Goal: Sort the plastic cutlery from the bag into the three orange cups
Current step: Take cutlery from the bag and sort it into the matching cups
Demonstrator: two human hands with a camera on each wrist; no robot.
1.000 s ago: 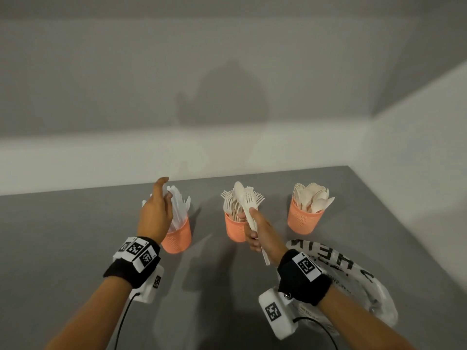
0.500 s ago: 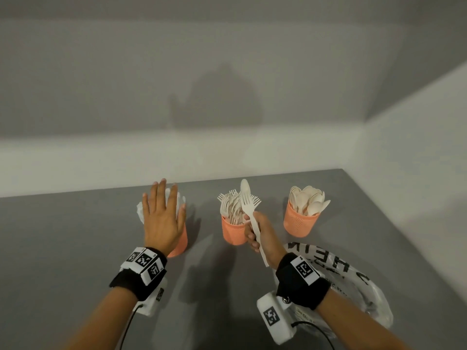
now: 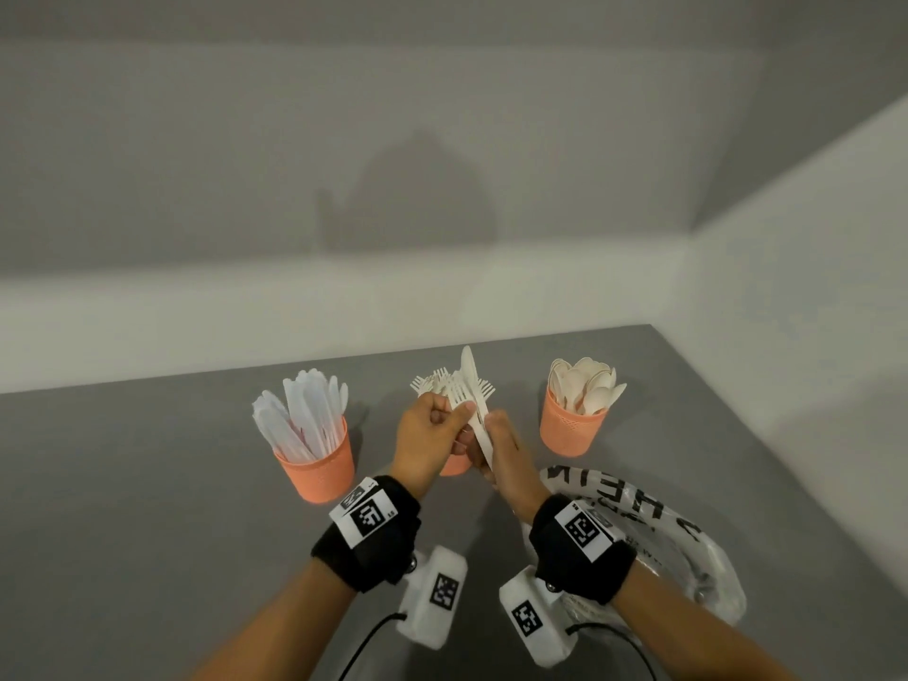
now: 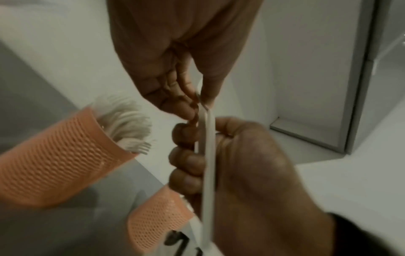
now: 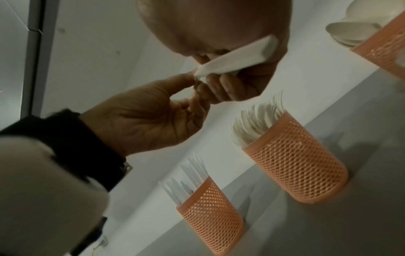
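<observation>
Two white cutlery pieces, knife and fork, held together above middle cup; long axes near upright, tips up and away, handles toward wrists. Right hand wrapped round handles, thumb side up. Left hand pinches pieces higher, thumb against forefinger, other fingers curled. Knife cup left, spoon cup right, bag near right wrist.
</observation>
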